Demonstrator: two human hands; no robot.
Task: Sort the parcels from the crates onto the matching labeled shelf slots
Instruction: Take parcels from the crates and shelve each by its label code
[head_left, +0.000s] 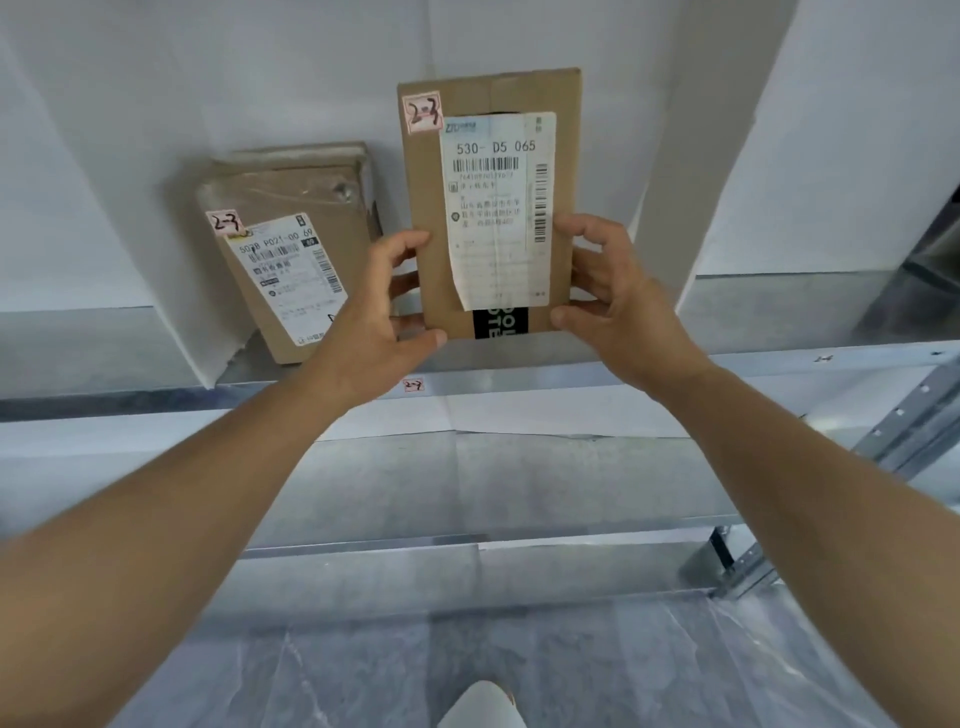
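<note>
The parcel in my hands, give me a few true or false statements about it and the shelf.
1. Both hands, left hand and right hand, hold the upright parcel. True.
2. Its handwritten tag reads 4-1. False: it reads 2-3.
3. A second parcel leans against the wall to its left. True.
4. The shelf label below reads 2-3. True.
5. The second parcel has no shipping label. False: it carries one.

arms: bare to frame edge, no sleeves | hands (613, 306): bare, no gloves, rings or watch | nails short | white shoe toe (480, 706) at bottom edge
</note>
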